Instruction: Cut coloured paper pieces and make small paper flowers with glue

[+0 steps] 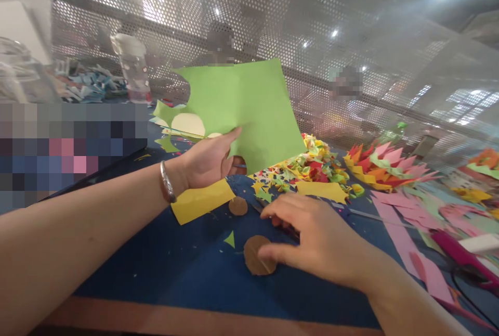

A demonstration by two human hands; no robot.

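My left hand (212, 156), with a silver bangle at the wrist, holds up a sheet of green paper (249, 102). The sheet has a curved cut-out on its left edge, and its thumb-side finger lies against the front. My right hand (307, 232) hovers low over the table, thumb and index finger apart. Its thumb overlaps a brown cardboard disc (255, 260); whether it touches I cannot tell. A dark, narrow object, maybe scissors, is mostly hidden beneath these fingers. A smaller brown disc (238, 206) lies between the hands, near a yellow paper piece (200, 203) and a green scrap (230, 240).
Colourful paper scraps (317, 162) are heaped behind my right hand. Rightward lie paper crowns (390, 164), pink strips (405, 242) and a magenta tool (463, 258) with a black cord. A clear cup (132, 68) and a glass jar (23, 73) stand at the back left.
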